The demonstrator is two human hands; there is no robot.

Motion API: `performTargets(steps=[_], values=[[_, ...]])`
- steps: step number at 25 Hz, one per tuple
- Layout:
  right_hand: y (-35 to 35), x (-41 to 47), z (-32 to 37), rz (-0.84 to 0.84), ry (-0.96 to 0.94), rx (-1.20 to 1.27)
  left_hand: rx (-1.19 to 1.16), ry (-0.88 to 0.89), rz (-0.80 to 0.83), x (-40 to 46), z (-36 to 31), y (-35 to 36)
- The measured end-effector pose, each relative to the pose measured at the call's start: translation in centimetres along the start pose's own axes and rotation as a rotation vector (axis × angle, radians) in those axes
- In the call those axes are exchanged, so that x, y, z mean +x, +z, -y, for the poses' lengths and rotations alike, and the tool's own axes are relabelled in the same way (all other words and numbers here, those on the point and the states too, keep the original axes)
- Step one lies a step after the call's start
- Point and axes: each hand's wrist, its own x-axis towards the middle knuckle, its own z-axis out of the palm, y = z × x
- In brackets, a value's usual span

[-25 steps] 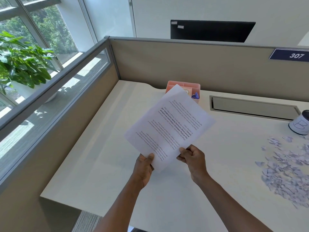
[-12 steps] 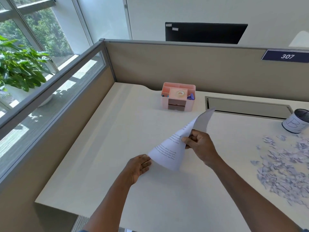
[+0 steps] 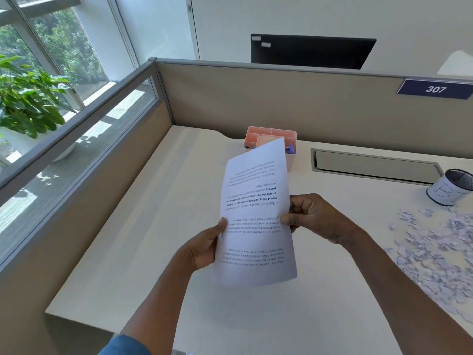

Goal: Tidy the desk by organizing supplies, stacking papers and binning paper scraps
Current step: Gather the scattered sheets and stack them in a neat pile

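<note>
A cream-white desk top (image 3: 143, 242) fills the lower frame, bounded at the back and left by tan fabric cubicle partitions (image 3: 281, 103) with grey metal trim. A dark blue rectangular number plate reading 307 (image 3: 435, 89) is fixed to the back partition at the right. A grey rectangular cable-slot cover (image 3: 376, 167) is set into the desk near the back wall.

A wide scatter of small white torn paper scraps (image 3: 440, 254) lies on the desk at the right edge, well apart from the hands. A white printed sheet of paper (image 3: 256, 216), its text upside down to the camera, is held upright above the middle of the desk, clear of the surface; whether it is one sheet or several is hard to tell.

The left hand (image 3: 204, 244) grips the sheet's left edge, thumb on the front face. The right hand (image 3: 314, 219) pinches the right edge, fingers curled, thumb on the front.

A dark mesh cup wrapped in a white label (image 3: 450, 187) stands behind the scraps. A pink plastic compartmented desk organizer (image 3: 271, 135) sits near the back wall, partly hidden behind the sheet's top, with something blue (image 3: 290, 149) showing in its right side.
</note>
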Motion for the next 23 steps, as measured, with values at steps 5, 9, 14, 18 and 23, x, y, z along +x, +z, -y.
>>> performTargets(steps=[5, 9, 14, 18, 23], values=[[-1.4, 0.0, -1.6, -0.136, 0.059, -0.119, 0.145, 0.313, -0.163, 0.3, -1.0, 0.5], [-1.2, 0.4, -3.3, -0.335, 0.062, -0.237, 0.229, 0.532, -0.37, 1.0, -1.9, 1.3], [1.2, 0.9, -6.1, -0.645, -0.008, -0.478, 0.351, 0.617, -0.539, 1.9, -1.0, 2.5], [2.9, 0.5, -8.5, -0.734, -0.045, -0.526, 0.391, 0.614, -0.637, 2.2, 0.9, 2.6], [3.8, 0.3, -9.7, -0.764, -0.021, -0.539, 0.455, 0.563, -0.695, 1.8, 2.2, 2.6]])
